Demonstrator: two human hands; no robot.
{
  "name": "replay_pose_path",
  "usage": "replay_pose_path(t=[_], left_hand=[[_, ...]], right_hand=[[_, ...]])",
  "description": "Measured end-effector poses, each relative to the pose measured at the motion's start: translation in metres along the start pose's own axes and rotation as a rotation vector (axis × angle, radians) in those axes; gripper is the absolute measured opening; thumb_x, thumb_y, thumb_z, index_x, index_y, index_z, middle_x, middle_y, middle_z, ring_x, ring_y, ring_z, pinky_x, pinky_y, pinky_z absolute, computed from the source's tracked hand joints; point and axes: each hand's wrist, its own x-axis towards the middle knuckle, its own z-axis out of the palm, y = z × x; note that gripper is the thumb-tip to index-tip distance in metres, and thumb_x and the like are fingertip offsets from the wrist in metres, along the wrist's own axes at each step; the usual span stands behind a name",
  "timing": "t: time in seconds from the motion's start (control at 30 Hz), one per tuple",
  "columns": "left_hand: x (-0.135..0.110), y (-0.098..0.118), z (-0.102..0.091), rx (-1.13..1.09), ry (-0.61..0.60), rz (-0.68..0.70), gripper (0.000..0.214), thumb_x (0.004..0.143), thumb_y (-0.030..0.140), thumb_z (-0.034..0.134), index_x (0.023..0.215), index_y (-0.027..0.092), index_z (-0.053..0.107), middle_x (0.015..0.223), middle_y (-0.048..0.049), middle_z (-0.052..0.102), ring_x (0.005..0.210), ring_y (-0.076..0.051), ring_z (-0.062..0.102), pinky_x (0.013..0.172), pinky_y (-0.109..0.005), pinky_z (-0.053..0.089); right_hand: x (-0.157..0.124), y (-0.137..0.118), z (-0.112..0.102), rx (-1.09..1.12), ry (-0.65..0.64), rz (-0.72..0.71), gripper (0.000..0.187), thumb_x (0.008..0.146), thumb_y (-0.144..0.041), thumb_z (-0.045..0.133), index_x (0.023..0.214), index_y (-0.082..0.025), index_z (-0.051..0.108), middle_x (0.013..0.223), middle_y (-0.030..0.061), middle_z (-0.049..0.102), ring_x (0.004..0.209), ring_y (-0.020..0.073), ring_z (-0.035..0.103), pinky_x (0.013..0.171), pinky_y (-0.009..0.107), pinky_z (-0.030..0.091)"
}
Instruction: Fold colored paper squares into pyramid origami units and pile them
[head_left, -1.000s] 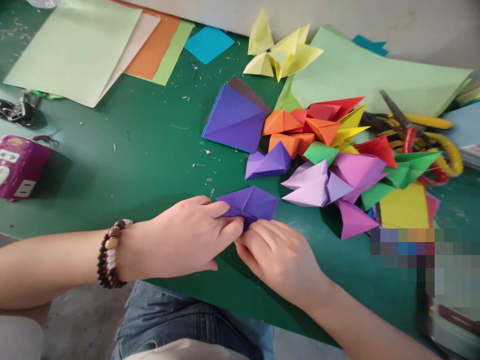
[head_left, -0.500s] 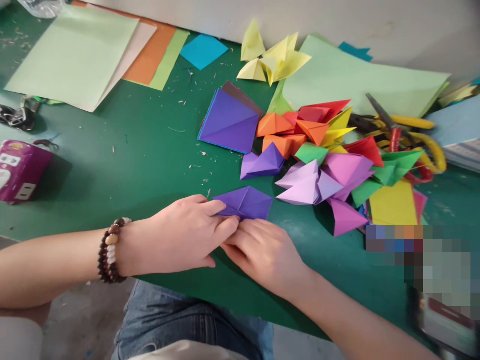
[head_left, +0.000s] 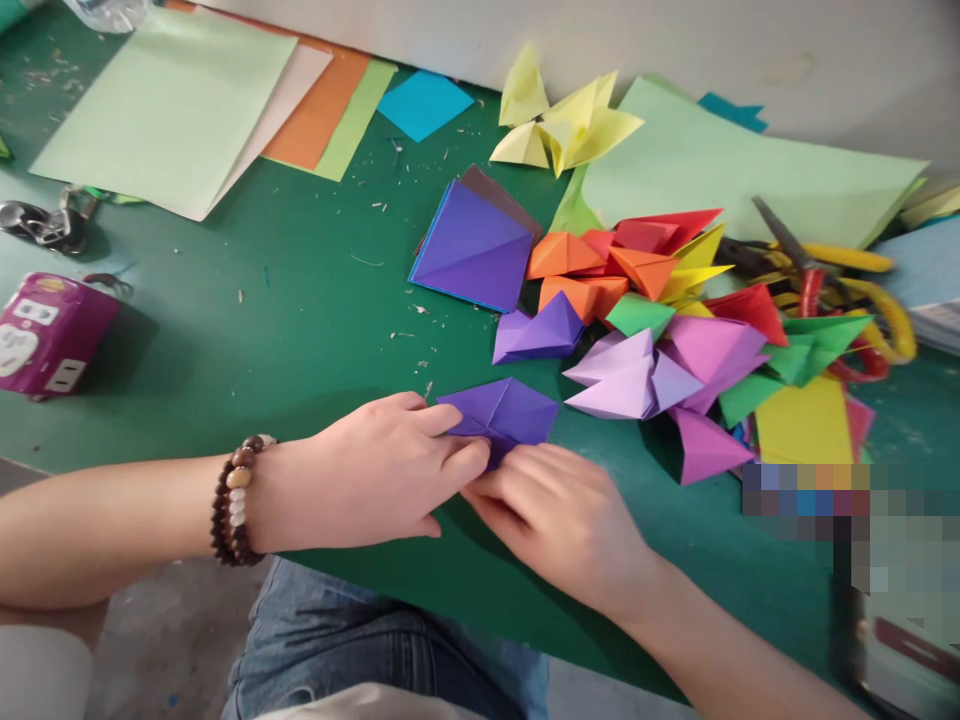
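Head view: the folded purple origami paper (head_left: 501,412) lies on the green worktop (head_left: 225,330), just near of the heap of paper shapes (head_left: 637,300). Your left hand (head_left: 375,470) lies half-open against its near edge, and your right hand (head_left: 559,520) curls at its near corner; you cannot tell whether either grips it.

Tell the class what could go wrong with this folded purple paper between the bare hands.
The folded purple paper is held only at its lower edge by the left hand and right hand, so it could slip and its creases could misalign. Its right corner sits near the lilac folded paper piece, which it might knock.
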Motion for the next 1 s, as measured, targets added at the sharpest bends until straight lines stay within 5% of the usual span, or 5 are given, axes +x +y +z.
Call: replay_pose_path(t=[0.1,0.23,0.5,0.67,1.0], left_hand=[[-0.001,0.004,0.0,0.027,-0.004,0.018,0.058,0.074,0.054,0.072,0.121,0.023,0.056,0.132,-0.0054,0.059,0.115,-0.023,0.054,0.089,-0.035,0.045],[-0.001,0.019,0.006,0.1,0.031,-0.01,0.058,0.075,0.059,0.069,0.117,0.021,0.063,0.132,-0.0068,0.06,0.118,-0.024,0.051,0.103,-0.039,0.039],[-0.001,0.049,0.018,0.281,0.118,-0.088,0.056,0.086,0.049,0.061,0.116,0.003,0.066,0.118,-0.0171,0.067,0.111,-0.027,0.055,0.098,-0.037,0.045],[0.0,0.046,0.018,0.334,0.15,-0.046,0.043,0.092,0.041,0.054,0.105,0.004,0.071,0.111,-0.0177,0.07,0.105,-0.027,0.058,0.093,-0.039,0.048],[0.003,0.042,0.016,0.293,0.173,-0.044,0.029,0.095,0.029,0.051,0.095,0.008,0.072,0.103,-0.0164,0.071,0.098,-0.024,0.06,0.073,-0.034,0.05]], right_hand=[[-0.006,0.009,-0.016,0.108,0.094,0.307,0.007,0.087,-0.018,0.061,0.084,-0.023,0.063,0.071,-0.0014,0.067,0.056,0.0111,0.057,0.056,0.025,0.044],[-0.011,0.017,-0.025,0.221,0.283,0.573,0.015,0.084,-0.022,0.065,0.098,-0.025,0.063,0.085,0.0012,0.071,0.064,0.0131,0.061,0.061,0.027,0.049],[-0.004,0.005,-0.014,0.308,0.062,0.569,0.007,0.084,-0.02,0.063,0.09,-0.024,0.065,0.075,-0.0023,0.071,0.053,0.0095,0.058,0.05,0.021,0.047],[-0.005,0.003,-0.005,0.398,-0.057,0.579,0.006,0.084,-0.02,0.061,0.08,-0.023,0.064,0.077,-0.0021,0.074,0.054,0.0112,0.064,0.047,0.021,0.047],[-0.005,0.007,-0.008,0.419,-0.073,0.633,0.008,0.082,-0.018,0.062,0.075,-0.023,0.062,0.082,-0.0003,0.076,0.067,0.0168,0.072,0.054,0.024,0.055]])
